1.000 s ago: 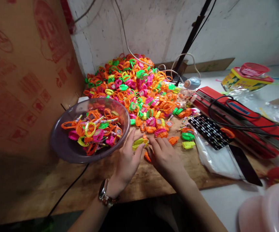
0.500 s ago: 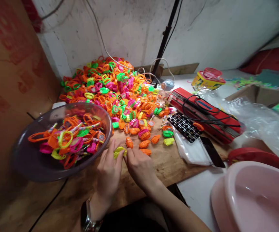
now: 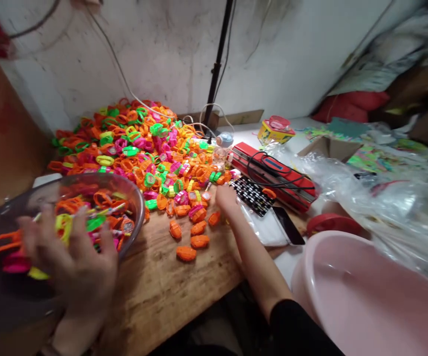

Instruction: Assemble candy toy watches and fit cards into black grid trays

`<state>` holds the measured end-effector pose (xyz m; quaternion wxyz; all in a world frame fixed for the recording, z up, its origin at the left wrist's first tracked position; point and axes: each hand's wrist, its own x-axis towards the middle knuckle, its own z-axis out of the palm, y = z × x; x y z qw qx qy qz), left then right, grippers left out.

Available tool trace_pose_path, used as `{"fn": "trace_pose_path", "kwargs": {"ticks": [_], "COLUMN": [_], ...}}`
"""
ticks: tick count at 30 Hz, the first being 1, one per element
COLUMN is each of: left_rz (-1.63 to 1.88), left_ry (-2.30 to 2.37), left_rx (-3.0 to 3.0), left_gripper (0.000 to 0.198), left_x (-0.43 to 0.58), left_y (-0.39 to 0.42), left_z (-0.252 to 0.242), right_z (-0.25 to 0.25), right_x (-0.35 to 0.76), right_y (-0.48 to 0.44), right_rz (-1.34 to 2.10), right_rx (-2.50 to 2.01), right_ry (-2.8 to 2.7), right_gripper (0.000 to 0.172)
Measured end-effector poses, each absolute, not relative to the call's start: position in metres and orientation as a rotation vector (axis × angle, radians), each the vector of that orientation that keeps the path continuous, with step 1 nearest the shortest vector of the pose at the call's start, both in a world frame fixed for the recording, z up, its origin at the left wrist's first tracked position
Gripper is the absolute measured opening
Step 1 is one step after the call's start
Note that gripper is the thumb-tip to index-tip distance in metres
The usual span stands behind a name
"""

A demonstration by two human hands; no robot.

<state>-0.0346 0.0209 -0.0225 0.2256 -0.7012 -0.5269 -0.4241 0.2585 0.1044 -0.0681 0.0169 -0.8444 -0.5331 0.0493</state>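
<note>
My left hand point(image 3: 76, 252) hovers over the dark translucent basin point(image 3: 138, 198) at the left, fingers spread and smeared by motion. Between and beyond its fingers show a yellow toy watch point(image 3: 63, 227) and other bright plastic watches; none is plainly gripped. My right hand point(image 3: 227, 199) reaches forward to the table at the near right edge of the watch pile point(image 3: 136, 143). Its fingers are drawn together and point down, and whatever they hold is hidden. Several orange toy watches point(image 3: 199, 241) lie loose on the wooden board point(image 3: 154, 287) between my hands.
A red sealing machine point(image 3: 273, 173) with a black cable lies beyond the right hand, near a black patterned sheet point(image 3: 253, 195) and clear plastic bags point(image 3: 260, 227). A pink basin point(image 3: 365, 296) stands at the front right. A black pole point(image 3: 217, 64) rises by the wall.
The hands have parted from around a yellow toy watch. My left hand moved left over the basin and spread; my right moved forward and right. The camera view has turned right.
</note>
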Motion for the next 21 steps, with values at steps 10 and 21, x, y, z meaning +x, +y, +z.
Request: {"fn": "trace_pose_path", "kwargs": {"ticks": [10, 21], "left_rz": [-0.735, -1.132], "left_ry": [-1.676, -2.094], "left_rx": [-2.563, -2.563], "left_gripper": [0.038, 0.037], "left_x": [0.045, 0.047], "left_y": [0.054, 0.063], "left_z": [-0.143, -0.149], "right_z": [-0.111, -0.134], "right_x": [0.257, 0.236], "right_y": [0.134, 0.102], "right_rz": [0.063, 0.109], "right_rx": [-2.79, -2.364], "right_ry": [-1.452, -1.744], "right_gripper": [0.038, 0.033]}}
